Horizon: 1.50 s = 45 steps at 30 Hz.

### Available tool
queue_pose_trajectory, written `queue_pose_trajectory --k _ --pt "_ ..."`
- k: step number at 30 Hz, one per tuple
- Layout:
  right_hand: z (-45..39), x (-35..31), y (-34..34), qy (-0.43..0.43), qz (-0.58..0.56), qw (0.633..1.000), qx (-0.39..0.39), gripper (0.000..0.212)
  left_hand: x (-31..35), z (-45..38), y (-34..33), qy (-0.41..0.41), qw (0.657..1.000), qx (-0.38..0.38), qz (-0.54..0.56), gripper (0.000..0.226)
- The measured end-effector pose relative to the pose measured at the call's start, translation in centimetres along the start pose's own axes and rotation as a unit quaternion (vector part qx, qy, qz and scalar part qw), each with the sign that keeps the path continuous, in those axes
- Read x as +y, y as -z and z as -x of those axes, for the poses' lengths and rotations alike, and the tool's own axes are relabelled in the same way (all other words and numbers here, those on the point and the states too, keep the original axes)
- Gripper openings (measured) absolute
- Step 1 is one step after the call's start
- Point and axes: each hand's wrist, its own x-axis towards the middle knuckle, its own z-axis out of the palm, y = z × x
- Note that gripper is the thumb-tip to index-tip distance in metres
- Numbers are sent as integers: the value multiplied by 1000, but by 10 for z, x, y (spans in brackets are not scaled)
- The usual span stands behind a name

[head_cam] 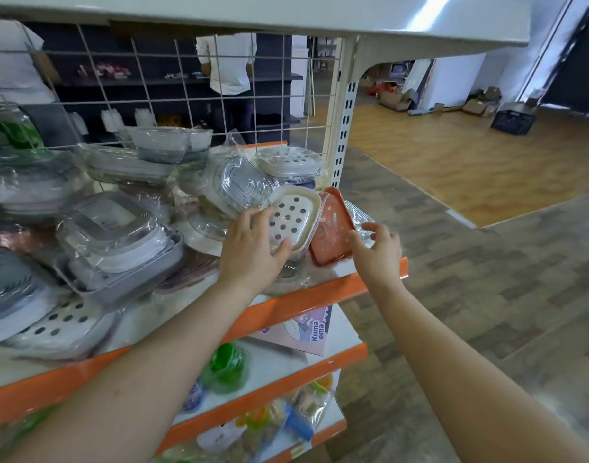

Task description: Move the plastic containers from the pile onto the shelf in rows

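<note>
risking slip: left hand grip clasps tilted cream container; right hand grip pinches orange container near shelf edge; slick wrap, could topple off.

One bit of print is readable: "Kuma ema" in blue letters, running sideways on a pale pink box. It sits just below the orange-edged shelf.
</note>
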Motion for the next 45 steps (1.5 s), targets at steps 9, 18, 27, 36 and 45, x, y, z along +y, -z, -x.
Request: queue_pose_trajectory --k 9,18,27,36,45 --pt "39 -15 5 9 10 999 37 32 -13 33 29 12 1000 21 19 39" --pt "120 -59 -38 40 -15 999 0 31 -65 90 96 46 999 5 14 34" --pt "253 -107 -129 64 -15 995 -77 31 -178 187 193 106 992 -51 -49 33" --pt "375 -168 -245 196 89 948 -232 38 -296 286 302 231 970 -40 -65 20" --pt "450 -239 -354 278 121 888 -347 42 -389 349 381 353 932 33 -73 19"
